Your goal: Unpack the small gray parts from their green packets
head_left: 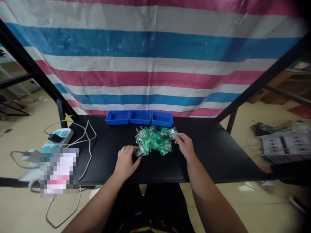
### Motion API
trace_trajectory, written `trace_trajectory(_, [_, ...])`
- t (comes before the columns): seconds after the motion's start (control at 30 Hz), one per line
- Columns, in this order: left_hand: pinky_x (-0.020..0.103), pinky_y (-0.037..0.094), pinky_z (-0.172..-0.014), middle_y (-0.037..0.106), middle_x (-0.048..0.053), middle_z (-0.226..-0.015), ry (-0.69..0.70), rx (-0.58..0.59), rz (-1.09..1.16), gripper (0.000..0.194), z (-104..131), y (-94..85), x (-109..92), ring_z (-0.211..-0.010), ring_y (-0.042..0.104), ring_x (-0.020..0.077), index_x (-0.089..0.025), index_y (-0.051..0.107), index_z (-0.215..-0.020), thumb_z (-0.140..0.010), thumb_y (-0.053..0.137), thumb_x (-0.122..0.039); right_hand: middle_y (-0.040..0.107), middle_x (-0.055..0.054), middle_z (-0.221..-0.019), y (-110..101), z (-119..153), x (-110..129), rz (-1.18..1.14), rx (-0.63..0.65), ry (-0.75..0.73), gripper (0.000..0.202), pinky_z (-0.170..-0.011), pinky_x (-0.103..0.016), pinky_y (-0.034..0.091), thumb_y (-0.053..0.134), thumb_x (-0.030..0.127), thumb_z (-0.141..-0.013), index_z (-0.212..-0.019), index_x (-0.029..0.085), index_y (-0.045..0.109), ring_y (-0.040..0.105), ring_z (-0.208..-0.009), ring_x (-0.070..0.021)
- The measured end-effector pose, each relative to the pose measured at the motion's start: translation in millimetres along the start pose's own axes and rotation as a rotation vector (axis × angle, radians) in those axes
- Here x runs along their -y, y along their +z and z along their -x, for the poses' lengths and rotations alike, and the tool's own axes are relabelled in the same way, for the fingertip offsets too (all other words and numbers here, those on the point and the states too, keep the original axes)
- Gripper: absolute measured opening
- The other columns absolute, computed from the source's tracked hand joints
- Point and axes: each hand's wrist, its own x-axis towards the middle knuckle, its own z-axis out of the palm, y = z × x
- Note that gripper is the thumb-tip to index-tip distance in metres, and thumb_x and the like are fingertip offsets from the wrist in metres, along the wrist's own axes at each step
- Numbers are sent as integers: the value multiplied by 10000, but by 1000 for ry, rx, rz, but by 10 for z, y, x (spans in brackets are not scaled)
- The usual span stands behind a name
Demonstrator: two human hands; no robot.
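Observation:
A heap of small clear plastic packets with green contents (pixel 153 140) lies on the black table. My right hand (pixel 186 146) is at the heap's right edge, with thumb and fingers pinched on the corner of one small clear packet (pixel 173 132). On the other side, my left hand (pixel 126 161) rests on the table with its thumb spread from the fingers. Its fingertips reach the packets at the lower left of the heap. Whether they press on one is hard to make out. What exactly is inside the packets is too small to tell.
Behind the heap stand three blue trays in a row: left (pixel 117 121), middle (pixel 140 121) and right (pixel 162 123). A power strip (pixel 63 135) with white cables (pixel 89 142) occupies the table's left end. A striped sheet (pixel 150 77) hangs behind the table.

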Motion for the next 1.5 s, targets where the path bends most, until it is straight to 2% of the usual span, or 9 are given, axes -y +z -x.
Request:
trace_trajectory(0.23, [378,486,-879,631,63,-1047,-80,-63,303,150,-12,19,76,-978,617,225,-221,574,-1075,-935,553,-271,570,54,-580,7,-27,79,-169,-127,118,349,-516,-259,446,729,509,-799,-944,206,638,534,-495,-125])
trace_trajectory(0.37, [307,505,-746,622,25,-964,-225,-118,486,309,27,48,98,-787,615,166,-223,502,-1175,-919,622,-348,545,66,-555,29,-2,81,-146,-144,111,327,-470,-239,391,741,486,-796,-931,204,644,487,-452,-104])
trace_trajectory(0.53, [254,487,-642,623,-8,-873,-347,-181,703,406,18,64,125,-695,602,142,-228,511,-1190,-877,689,-416,620,30,-617,76,-53,169,-158,-262,43,332,-505,-269,481,723,488,-818,-971,204,645,582,-523,-144])
trace_trajectory(0.73, [252,513,-689,640,15,-915,-398,-186,821,418,-11,63,142,-747,626,145,-214,553,-1169,-857,722,-436,698,-44,-803,272,-452,532,-102,-495,-174,310,-613,-328,568,677,455,-862,-1021,190,655,658,-651,-174])
trace_trajectory(0.87, [256,526,-728,651,24,-932,-381,-175,825,403,-4,70,145,-779,641,149,-213,566,-1182,-865,720,-409,680,-86,-937,394,-770,604,10,-509,-259,312,-693,-370,573,613,439,-890,-1061,185,669,655,-744,-198])
trace_trajectory(1.07, [249,532,-732,655,37,-961,-362,-192,851,380,-1,81,164,-784,645,142,-206,592,-1180,-874,707,-399,608,-97,-996,417,-797,489,570,-232,-360,199,-931,-506,491,662,269,-791,-956,233,769,594,-854,-255])
trace_trajectory(1.23, [267,539,-762,686,54,-975,-353,-164,901,388,2,57,144,-795,654,151,-196,614,-1174,-860,725,-397,653,-65,-925,493,-371,719,430,139,-408,130,-792,-394,547,616,236,-866,-934,254,726,630,-871,-245])
trace_trajectory(1.4, [252,537,-695,676,45,-925,-360,-127,1095,418,-37,14,118,-722,626,123,-182,590,-1182,-852,751,-381,587,-71,-1319,682,140,1178,288,636,-514,498,-972,-407,549,616,142,-844,-1307,323,622,621,-1150,-249])
trace_trajectory(1.5, [252,553,-660,670,29,-905,-364,-105,1259,444,-58,-2,119,-701,632,119,-199,546,-1188,-843,770,-368,532,-54,-1431,821,324,1251,310,721,-589,550,-1013,-419,541,581,81,-839,-1317,351,616,587,-1230,-245])
